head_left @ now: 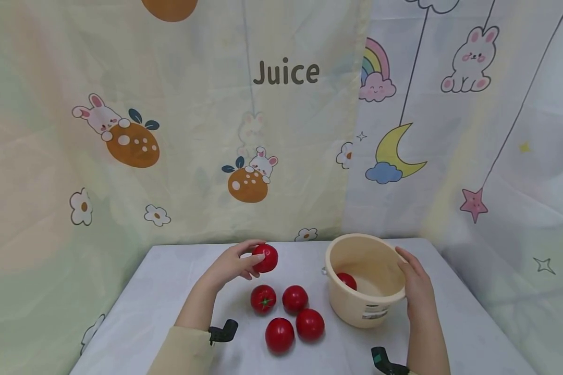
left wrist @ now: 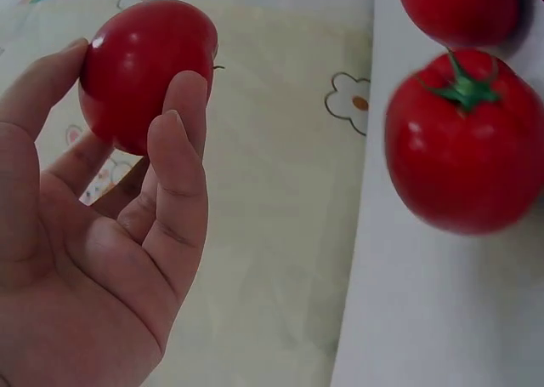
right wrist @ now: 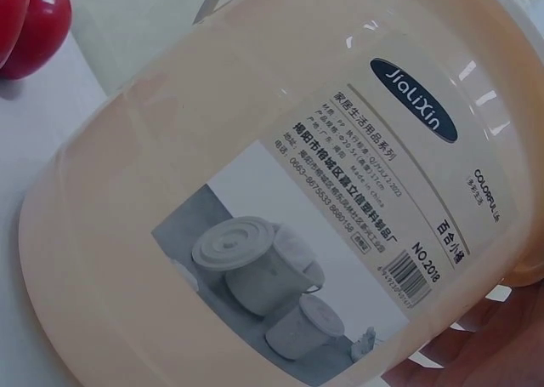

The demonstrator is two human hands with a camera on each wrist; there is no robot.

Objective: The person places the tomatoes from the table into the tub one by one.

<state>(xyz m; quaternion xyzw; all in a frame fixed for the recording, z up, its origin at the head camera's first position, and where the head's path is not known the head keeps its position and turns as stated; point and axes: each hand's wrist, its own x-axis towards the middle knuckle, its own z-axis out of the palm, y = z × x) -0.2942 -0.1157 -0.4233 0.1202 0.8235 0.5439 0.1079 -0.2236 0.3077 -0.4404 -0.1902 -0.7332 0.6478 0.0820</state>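
Note:
My left hand (head_left: 234,265) pinches a red tomato (head_left: 266,258) between thumb and fingers, held up over the far part of the table. In the left wrist view the same tomato (left wrist: 149,72) sits at the fingertips. My right hand (head_left: 417,284) grips the rim of a cream plastic bucket (head_left: 356,310) on its right side. Inside the bucket lies one tomato (head_left: 346,280). The right wrist view shows the bucket's printed label (right wrist: 340,208), with the fingers (right wrist: 493,344) against its side. Several more tomatoes stand between the hands, among them one with a green stem (head_left: 263,299).
The white table (head_left: 178,276) runs back to a curtain (head_left: 192,130) printed with rabbits, fruit and flowers. Loose tomatoes (head_left: 279,336) sit close together left of the bucket. A dark wrist camera (head_left: 223,331) is strapped on the left wrist, another (head_left: 388,362) on the right.

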